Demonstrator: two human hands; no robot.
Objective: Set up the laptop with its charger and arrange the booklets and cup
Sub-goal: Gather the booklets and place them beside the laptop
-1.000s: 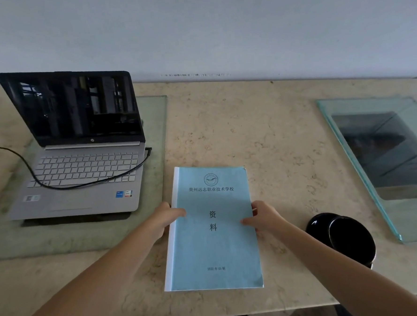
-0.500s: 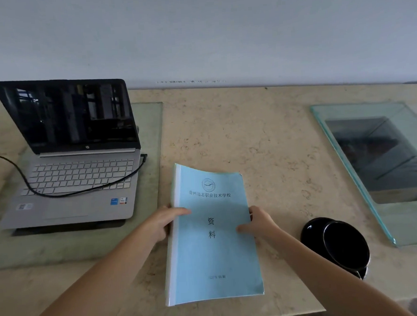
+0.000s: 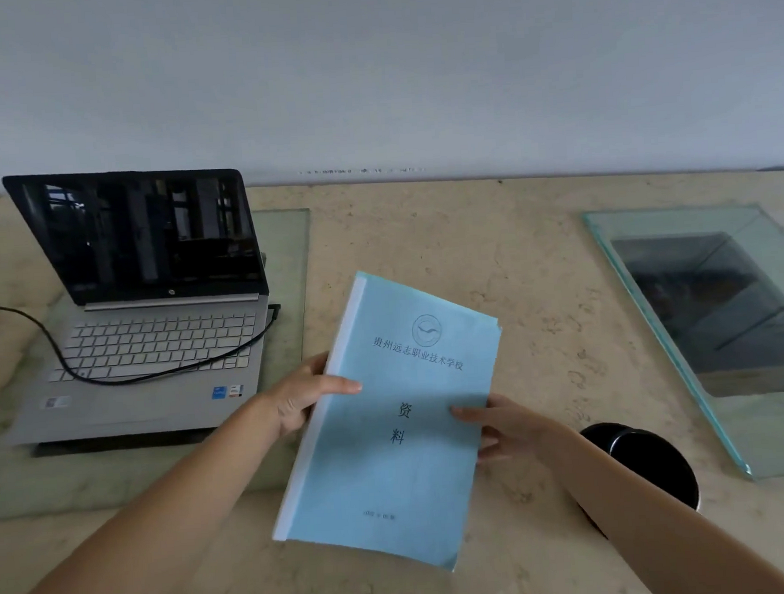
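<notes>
Beige marble desk (image 3: 493, 254): my left hand (image 3: 304, 398) and right hand (image 3: 508, 432) pinch both sides of the pale blue paper booklet (image 3: 403, 434), tilted mid-desk right of the silver laptop (image 3: 154, 348), so I'm arranging booklets, square set-down next.

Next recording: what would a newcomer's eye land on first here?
The light blue booklet at centre, held tilted, with the left hand and right hand gripping its side edges. At the left, an open silver laptop with a dark screen sits on a glass pane, a black cable draped across its keyboard. A black cup stands by the right forearm.
</notes>
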